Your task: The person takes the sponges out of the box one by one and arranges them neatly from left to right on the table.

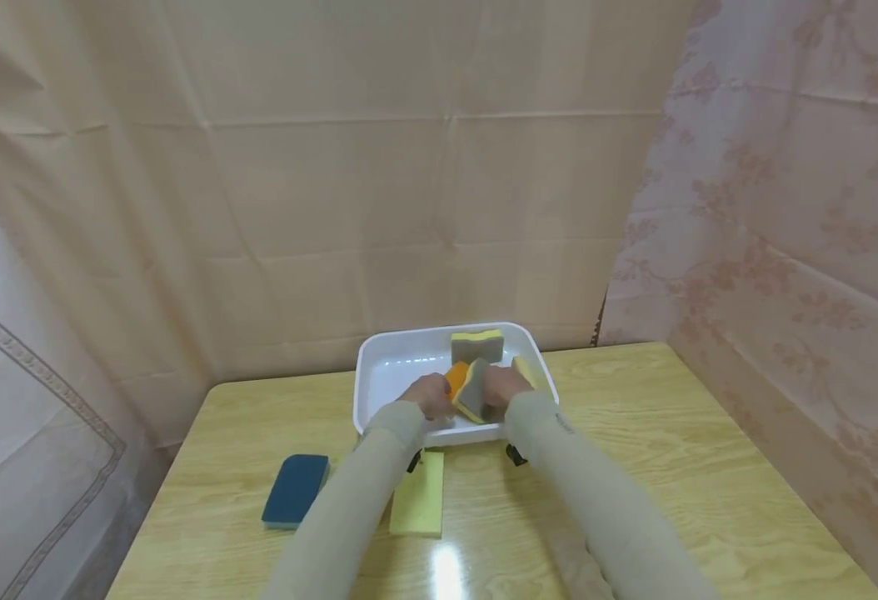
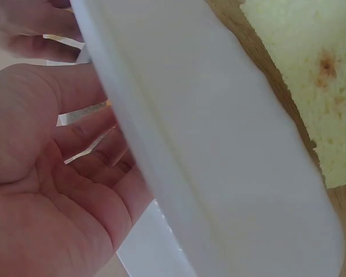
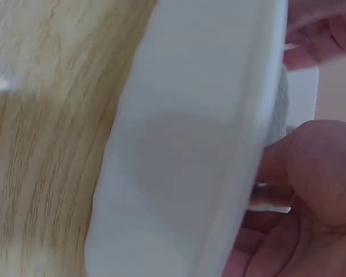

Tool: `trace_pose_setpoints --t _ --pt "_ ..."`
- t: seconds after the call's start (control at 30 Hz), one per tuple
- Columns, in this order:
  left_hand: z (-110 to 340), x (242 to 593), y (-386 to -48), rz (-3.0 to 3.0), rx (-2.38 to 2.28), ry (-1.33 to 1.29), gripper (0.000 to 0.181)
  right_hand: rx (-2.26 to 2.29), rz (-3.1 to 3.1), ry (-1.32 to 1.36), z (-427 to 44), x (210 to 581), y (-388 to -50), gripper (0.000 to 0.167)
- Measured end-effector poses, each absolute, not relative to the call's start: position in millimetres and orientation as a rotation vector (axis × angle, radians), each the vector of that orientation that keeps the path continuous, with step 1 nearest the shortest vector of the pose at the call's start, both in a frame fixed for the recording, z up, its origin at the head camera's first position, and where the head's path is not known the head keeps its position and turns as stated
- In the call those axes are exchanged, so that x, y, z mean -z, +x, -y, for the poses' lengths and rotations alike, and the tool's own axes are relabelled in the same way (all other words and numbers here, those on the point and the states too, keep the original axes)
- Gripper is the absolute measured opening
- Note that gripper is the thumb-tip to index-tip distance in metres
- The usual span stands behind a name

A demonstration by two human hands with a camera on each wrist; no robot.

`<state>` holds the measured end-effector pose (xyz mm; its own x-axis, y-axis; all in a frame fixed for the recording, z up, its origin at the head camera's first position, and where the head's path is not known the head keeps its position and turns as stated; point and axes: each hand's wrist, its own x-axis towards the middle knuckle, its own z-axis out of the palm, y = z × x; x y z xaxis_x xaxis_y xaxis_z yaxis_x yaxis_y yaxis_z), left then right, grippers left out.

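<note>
In the head view, both hands reach into a white tray [image 1: 379, 350]. At its left middle, my left hand [image 1: 427, 395] has bent fingers beside an orange piece [image 1: 457, 375], perhaps a sponge; the rim hides the fingertips in the left wrist view [image 2: 75, 167]. To the right, my right hand [image 1: 505, 387] grips a grey-and-yellow sponge [image 1: 472, 390], which stands tilted on edge. Part of this grey sponge [image 3: 280, 107] shows past the thumb in the right wrist view. Another grey-and-yellow sponge [image 1: 476, 346] stands at the tray's back wall, and a yellow edge [image 1: 523, 368] shows behind the right hand.
On the wooden table [image 1: 634, 467], a dark blue sponge [image 1: 295, 490] lies left of the left forearm. A flat yellow sponge [image 1: 418, 496] with a brown spot lies before the tray. Beige cloth [image 1: 409, 192] hangs behind, and patterned cloth [image 1: 799, 208] at right.
</note>
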<state>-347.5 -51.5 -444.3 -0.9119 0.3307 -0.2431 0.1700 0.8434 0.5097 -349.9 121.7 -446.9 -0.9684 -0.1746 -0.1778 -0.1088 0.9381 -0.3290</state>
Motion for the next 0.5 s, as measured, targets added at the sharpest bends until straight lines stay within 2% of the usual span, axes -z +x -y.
trace_pose_setpoints --t 0.13,0.27,0.37,0.5 --pt "51 446 -348 -2.707 -0.706 0.372 0.009 0.520 -2.842 -0.135 -128 446 -353 0.014" --pt "47 446 -346 -2.714 -0.705 0.394 0.007 0.564 -2.818 -0.054 -134 446 -354 0.015" --pt "43 445 -343 -2.715 -0.717 0.421 0.012 0.590 -2.820 -0.047 -135 447 -353 0.016" --pt "39 444 -342 -2.699 -0.747 0.427 0.029 0.625 -2.810 -0.039 -135 447 -352 0.012"
